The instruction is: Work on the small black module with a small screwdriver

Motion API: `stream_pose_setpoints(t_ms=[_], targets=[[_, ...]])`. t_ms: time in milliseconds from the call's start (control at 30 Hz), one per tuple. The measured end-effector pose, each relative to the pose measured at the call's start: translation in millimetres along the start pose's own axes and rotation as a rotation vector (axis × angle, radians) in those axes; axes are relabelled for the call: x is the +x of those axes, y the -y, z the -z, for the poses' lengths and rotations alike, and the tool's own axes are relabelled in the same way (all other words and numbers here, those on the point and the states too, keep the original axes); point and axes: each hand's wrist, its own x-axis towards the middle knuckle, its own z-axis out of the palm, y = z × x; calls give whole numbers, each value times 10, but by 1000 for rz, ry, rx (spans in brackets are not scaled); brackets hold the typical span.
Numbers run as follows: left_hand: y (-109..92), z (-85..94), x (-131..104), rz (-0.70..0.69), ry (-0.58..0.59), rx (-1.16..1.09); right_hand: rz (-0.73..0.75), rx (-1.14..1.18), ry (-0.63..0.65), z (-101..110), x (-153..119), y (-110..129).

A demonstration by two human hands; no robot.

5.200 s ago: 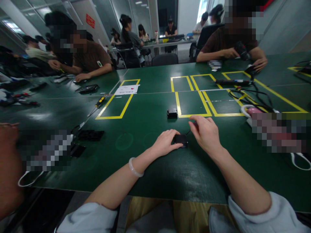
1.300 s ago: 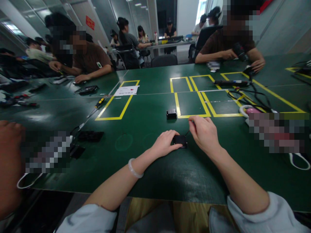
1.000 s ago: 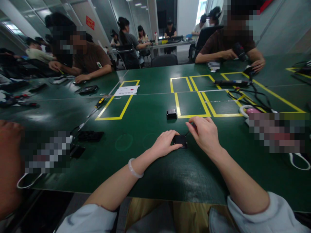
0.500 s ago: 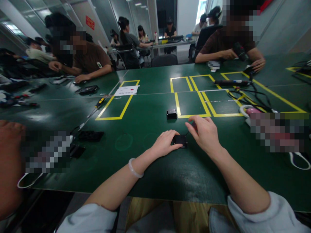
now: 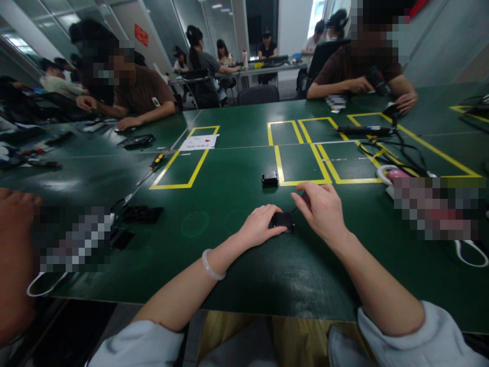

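Note:
My left hand [image 5: 260, 226] is closed on the side of a small black rectangular part [image 5: 283, 222], thumb along its near edge and fingers along its far edge. The part lies on the green table. Just right of it, my right hand [image 5: 324, 211] is raised, thumb and fingers pinched around a thin dark tool [image 5: 294, 209]. Its shaft slants down toward the part's far right corner. Most of the tool is hidden in the fingers, so its exact kind and whether the tip touches cannot be made out. A second small black block [image 5: 270, 179] stands beyond my hands.
Yellow tape rectangles [image 5: 301, 182] mark the table. At left lie a yellow-and-black screwdriver [image 5: 157, 161] and flat black parts [image 5: 143, 214]. Black cables [image 5: 405, 153] lie at right. Across sits a person with a power tool [image 5: 377, 81]; another person's arm [image 5: 17, 265] shows at far left.

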Motion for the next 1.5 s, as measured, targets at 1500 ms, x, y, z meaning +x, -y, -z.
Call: stream_pose_setpoints(t_ms=[1500], targets=[[10, 1, -1, -14, -1, 6, 15, -46, 6, -7, -5, -12]])
